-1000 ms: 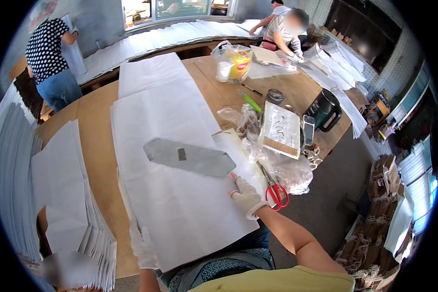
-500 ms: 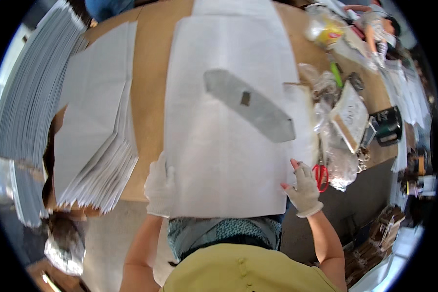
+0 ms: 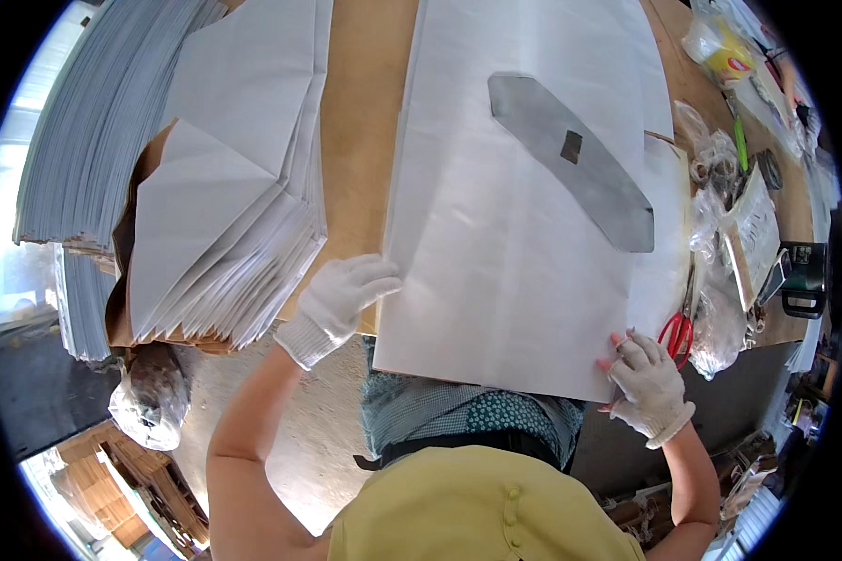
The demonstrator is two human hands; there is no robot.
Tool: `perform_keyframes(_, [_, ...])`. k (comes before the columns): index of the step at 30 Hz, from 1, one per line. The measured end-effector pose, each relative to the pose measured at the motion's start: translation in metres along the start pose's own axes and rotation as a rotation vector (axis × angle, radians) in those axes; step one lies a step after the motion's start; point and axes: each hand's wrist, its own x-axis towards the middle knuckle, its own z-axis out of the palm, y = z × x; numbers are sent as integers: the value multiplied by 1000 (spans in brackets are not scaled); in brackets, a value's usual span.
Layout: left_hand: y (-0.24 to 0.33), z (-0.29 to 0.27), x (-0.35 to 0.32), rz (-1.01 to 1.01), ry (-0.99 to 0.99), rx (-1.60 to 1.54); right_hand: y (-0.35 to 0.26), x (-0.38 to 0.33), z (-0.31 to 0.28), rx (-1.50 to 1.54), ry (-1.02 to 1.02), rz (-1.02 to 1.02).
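A large, rectangular sheet of smooth white paper (image 3: 496,290) lies on top of a stack on the bench, its near edge close against the person's waist. The left hand (image 3: 341,299), in a white knitted glove, is at its left edge: the fingers are stretched out close together, pointing right, with their tips reaching just over that edge. The right hand (image 3: 647,383), in a matching glove with some fingertips bare, is at the near right corner. Its fingers are bent and a little spread, their tips right at the edge; whether they pinch the paper cannot be told.

Farther up on the sheet, well apart from both hands, a flat grey elongated plate with angled ends (image 3: 552,150) lies slantwise, a small dark rectangle at its middle. Just beside the right hand are red-handled metal scissors (image 3: 678,337), with crumpled clear plastic (image 3: 718,327) beyond them. Left of the sheet, across a strip of bare tan bench (image 3: 365,140), sits a pile of folded white paper (image 3: 215,206).
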Motion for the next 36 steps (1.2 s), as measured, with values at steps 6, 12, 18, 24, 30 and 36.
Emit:
perform_keyframes(6, [-15,-14,8,54,-31,-102,37,12,-6,376,626,124])
perform_keyframes(12, [13,41,23,-643,417,-285,48,67,43,1332,1057,567])
perform_keyframes(18, [11,58,50,-656,603,6,50,121,61,1028,874,616])
perform_keyframes(24, [8,53,61,-696,295,404,56,143,69,431,763,613])
perform_keyframes(30, [-10,74,84,-299,667,775,54,142,55,363,670,620])
perform_keyframes(36, [5,66,101,-101,327,234,58,141,54,544,674,667])
